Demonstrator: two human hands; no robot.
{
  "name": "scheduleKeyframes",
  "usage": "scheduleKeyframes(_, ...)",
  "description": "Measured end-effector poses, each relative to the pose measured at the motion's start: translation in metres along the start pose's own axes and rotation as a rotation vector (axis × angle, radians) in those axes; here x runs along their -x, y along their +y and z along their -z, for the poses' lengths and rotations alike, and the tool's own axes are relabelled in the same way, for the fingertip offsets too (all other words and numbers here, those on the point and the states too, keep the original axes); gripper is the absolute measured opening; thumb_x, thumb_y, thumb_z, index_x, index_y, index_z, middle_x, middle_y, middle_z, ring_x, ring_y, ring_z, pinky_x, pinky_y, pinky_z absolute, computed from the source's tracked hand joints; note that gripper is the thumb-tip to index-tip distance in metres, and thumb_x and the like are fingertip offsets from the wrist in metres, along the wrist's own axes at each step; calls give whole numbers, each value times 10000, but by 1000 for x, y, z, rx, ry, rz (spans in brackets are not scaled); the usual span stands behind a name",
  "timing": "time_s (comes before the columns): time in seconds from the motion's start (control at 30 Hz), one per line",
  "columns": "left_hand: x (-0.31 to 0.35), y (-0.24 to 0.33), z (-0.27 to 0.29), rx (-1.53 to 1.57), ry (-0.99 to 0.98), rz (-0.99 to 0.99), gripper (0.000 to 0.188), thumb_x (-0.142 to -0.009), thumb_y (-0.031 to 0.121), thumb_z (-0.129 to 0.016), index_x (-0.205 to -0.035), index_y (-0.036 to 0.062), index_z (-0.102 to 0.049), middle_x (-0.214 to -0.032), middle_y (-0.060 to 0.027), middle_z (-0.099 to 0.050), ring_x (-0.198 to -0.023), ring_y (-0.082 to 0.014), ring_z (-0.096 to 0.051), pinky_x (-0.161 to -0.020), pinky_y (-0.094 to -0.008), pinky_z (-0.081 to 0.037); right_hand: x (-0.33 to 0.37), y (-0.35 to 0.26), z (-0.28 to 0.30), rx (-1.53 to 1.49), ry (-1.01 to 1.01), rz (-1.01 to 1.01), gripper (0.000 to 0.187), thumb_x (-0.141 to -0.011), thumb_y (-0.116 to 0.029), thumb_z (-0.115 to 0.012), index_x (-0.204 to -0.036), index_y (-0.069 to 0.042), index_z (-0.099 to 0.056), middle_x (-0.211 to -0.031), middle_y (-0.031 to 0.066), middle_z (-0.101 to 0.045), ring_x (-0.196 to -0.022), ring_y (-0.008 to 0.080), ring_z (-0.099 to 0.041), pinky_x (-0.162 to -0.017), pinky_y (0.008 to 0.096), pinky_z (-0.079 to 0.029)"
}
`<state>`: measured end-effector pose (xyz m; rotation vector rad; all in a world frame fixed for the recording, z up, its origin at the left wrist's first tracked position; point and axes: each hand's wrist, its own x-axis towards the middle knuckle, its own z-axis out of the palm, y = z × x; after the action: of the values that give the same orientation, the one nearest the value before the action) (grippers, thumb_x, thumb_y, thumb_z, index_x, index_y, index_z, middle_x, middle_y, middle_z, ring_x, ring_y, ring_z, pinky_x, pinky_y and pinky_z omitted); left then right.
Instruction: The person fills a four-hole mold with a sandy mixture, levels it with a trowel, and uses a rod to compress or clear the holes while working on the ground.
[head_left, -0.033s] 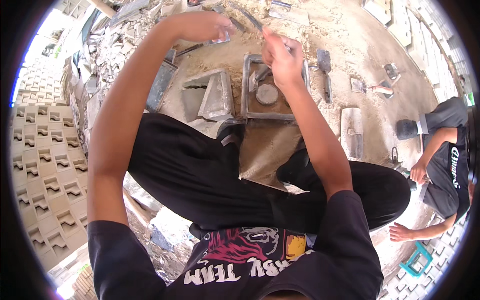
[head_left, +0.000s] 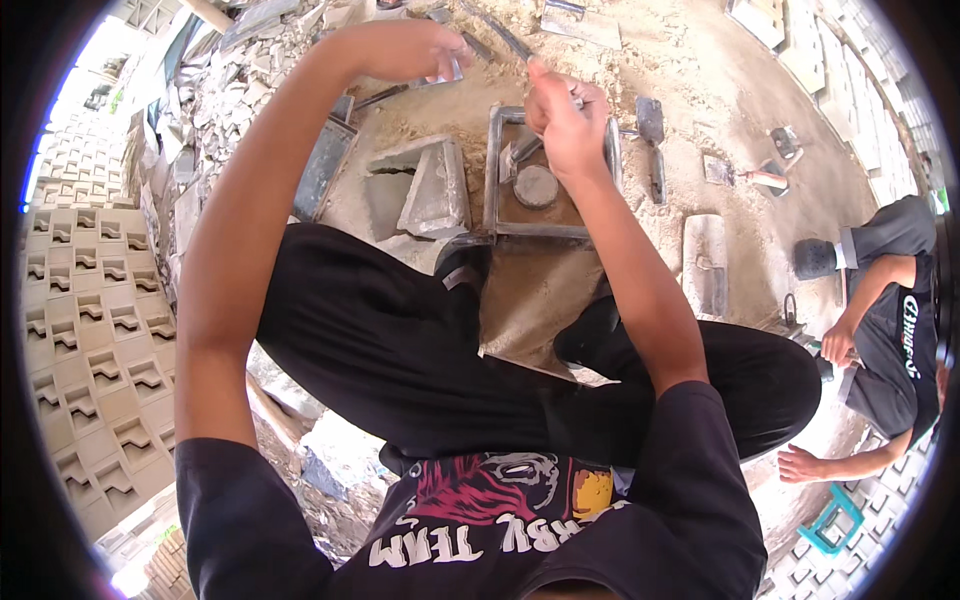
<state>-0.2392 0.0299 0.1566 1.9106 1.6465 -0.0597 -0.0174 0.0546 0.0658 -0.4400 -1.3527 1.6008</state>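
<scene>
My right hand [head_left: 568, 108] is closed in a fist above the right rim of a square metal frame mould [head_left: 491, 190]. From its thumb side a long, thin dark metal bar [head_left: 497, 28] runs up and left; a bit of metal also shows between the fingers. Inside the mould are a round grey disc [head_left: 536, 186] and a short dark block [head_left: 525, 147]. My left hand [head_left: 425, 52], fingers loosely bent and apart, hovers over a flat tool with a shiny blade [head_left: 440, 76] and dark handle [head_left: 380, 97]. Whether it touches the blade is hard to tell.
A broken concrete block [head_left: 435, 190] lies left of the mould. Trowels [head_left: 650, 120] and a float [head_left: 704, 265] lie to the right. Rubble [head_left: 225, 110] is piled far left. A co-worker [head_left: 890, 330] sits at right, near a teal stool [head_left: 832, 520].
</scene>
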Motion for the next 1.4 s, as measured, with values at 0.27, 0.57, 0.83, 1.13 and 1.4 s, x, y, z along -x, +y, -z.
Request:
scheduleKeyframes(0.27, -1, -14, -5, -37, 28, -3, 407, -854, 114, -455, -1236, 59, -584, -1085, -112, -683, -939, -218, -659, -851, -377, -511, -2, 15, 5, -23, 102, -76, 366, -902, -222, -643, -579, -58, -589, -521, -64, -477, -469, 32, -382, -442, 244, -274)
scheduleKeyframes(0.57, -6, -11, 2, 4, 53, -12, 436, -841, 10, -411, -1251, 63, -549, -1116, -114, -658, -1014, -221, -621, -935, -370, -464, 13, 36, 1, 194, 40, 32, 347, -890, -174, -636, -590, -31, -532, -546, -78, -435, -527, 19, -352, -470, 248, -269)
scheduleKeyframes(0.83, -1, 17, 8, -4, 69, 9, 396, -883, 66, -454, -1267, 68, -550, -1119, -96, -652, -984, -198, -624, -930, -357, -462, 20, 20, -5, 313, -25, -117, 313, -863, -140, -586, -587, -15, -512, -541, -65, -427, -554, 20, -364, -482, 263, -283)
scheduleKeyframes(1.13, 4, 21, 2, 67, 57, -23, 374, -895, 100, -451, -1248, 37, -558, -1114, -129, -647, -979, -203, -628, -906, -355, -477, 30, 4, -15, 446, -196, -92, 300, -883, -165, -580, -658, 33, -575, -547, -37, -457, -576, 29, -378, -498, 262, -312)
scheduleKeyframes(1.4, 6, -1, -5, 42, 29, 16, 355, -922, 193, -502, -1253, 85, -572, -1093, -105, -652, -976, -190, -630, -897, -345, -480, 42, -6, -10, 382, -261, -115, 471, -959, -301, -580, -603, 2, -525, -528, -60, -405, -547, 25, -342, -471, 268, -258)
